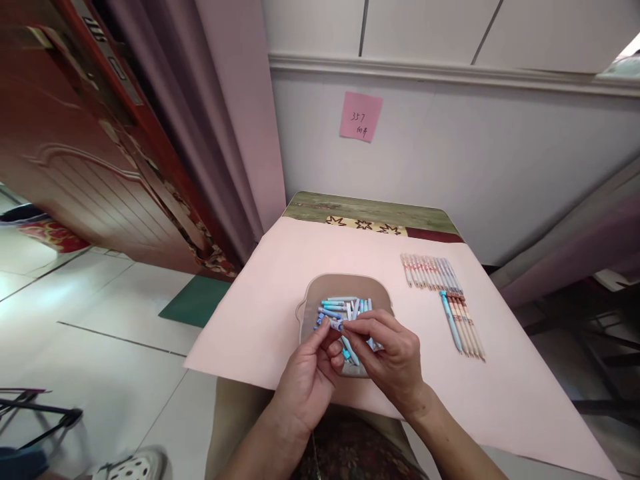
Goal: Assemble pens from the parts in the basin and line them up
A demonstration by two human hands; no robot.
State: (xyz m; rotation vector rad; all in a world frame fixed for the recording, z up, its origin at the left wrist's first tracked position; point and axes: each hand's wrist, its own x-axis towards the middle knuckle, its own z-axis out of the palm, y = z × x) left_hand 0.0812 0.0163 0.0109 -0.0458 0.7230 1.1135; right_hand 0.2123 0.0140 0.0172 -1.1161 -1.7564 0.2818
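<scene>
Over a brownish tray, my left hand and my right hand meet in front of me. Both are closed in a pinch on one short blue-and-lilac pen part, its ends covered by my fingertips. Beneath and behind it, the tray holds several loose pen barrels in light blue, white and darker blue. A light-blue piece lies near the tray's front, between my hands. My fingers and palms hide part of the tray's contents.
On the right of the pink-covered table lies a row of pale pens. Below it are several brown-topped beige pens beside a light-blue pen. A pink note sticks to the wall; a reddish door stands left.
</scene>
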